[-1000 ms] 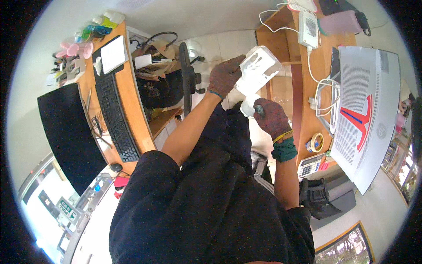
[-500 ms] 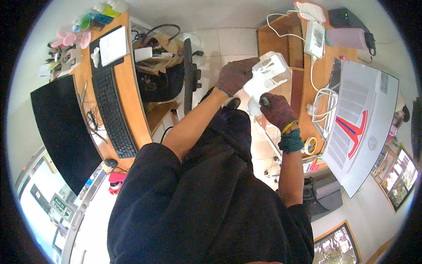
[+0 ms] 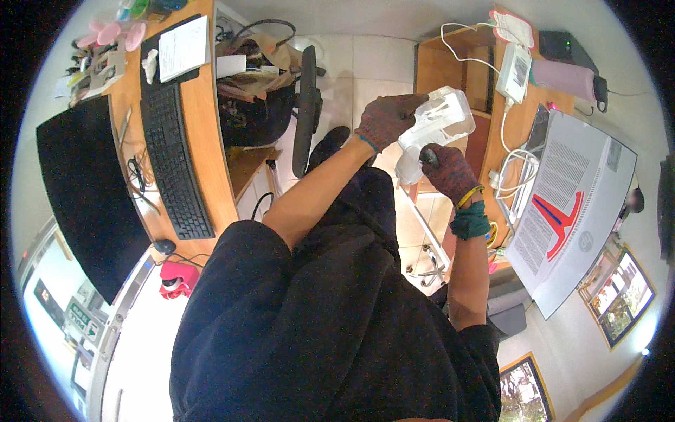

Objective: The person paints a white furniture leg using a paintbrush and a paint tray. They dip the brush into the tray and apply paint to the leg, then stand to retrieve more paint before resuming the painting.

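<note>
Both my hands wear dark reddish-brown knit gloves. My left hand (image 3: pixel 389 121) is closed on the near-left edge of a clear plastic container (image 3: pixel 453 112) smeared inside with something white, held in front of me above the floor. A pale, rounded flap or lid (image 3: pixel 409 166) hangs at its near side. Close against the container, my right hand (image 3: pixel 450 171) is curled into a fist. A dark rounded end shows at its thumb side; what it belongs to is hidden in the fingers.
On the left desk lie a black keyboard (image 3: pixel 176 162), a monitor (image 3: pixel 88 197), a mouse (image 3: pixel 164 246) and white papers (image 3: pixel 184 49). The right desk bears a large grey-backed monitor (image 3: pixel 573 211), a purple bottle (image 3: pixel 562 79) and a white power strip (image 3: pixel 513 74). A black chair (image 3: pixel 304 112) stands between.
My view has shifted slightly, so the desks sit a little differently. The container has tipped slightly and both hands keep their grip beside each other.
</note>
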Available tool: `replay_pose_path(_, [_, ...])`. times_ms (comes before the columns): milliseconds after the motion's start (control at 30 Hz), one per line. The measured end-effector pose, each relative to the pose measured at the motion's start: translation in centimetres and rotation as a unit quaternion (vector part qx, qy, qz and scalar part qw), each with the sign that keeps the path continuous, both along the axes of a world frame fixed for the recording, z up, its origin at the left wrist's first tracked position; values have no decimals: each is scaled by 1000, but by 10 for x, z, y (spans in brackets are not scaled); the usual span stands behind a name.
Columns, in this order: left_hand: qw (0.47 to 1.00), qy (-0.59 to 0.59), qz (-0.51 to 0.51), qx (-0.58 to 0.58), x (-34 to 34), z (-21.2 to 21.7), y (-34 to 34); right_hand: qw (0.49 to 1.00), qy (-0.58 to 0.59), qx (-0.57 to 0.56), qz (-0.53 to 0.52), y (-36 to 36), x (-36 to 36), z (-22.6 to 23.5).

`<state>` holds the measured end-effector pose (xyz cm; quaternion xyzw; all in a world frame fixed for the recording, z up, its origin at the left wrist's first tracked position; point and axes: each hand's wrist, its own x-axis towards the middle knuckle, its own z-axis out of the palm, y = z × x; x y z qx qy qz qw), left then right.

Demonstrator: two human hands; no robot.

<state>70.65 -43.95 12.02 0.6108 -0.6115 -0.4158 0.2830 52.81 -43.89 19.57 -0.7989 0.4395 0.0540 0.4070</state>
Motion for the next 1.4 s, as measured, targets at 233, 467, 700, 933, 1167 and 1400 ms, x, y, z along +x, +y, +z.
replay_pose_path(233, [1000,-23,15,-8,1,-3,5,999,17,38,13,-6,3,1])
replay_pose_path(467, [1000,-7,12,-11,5,-10,6,999,29,43,13,-6,7,1])
replay_pose_path(700, [999,5,36,0,2,-14,9,999,41,17,25,-4,4,-3])
replay_pose_path(933, [998,16,54,-16,0,-18,11,999,33,25,26,-4,-3,-6])
replay_pose_path(1167, [998,-4,54,-12,-1,-18,11,998,45,31,9,-2,-5,-3])
replay_pose_path(1400, [995,-28,95,-4,1,-18,3,1000,25,-4,5,6,-10,-3])
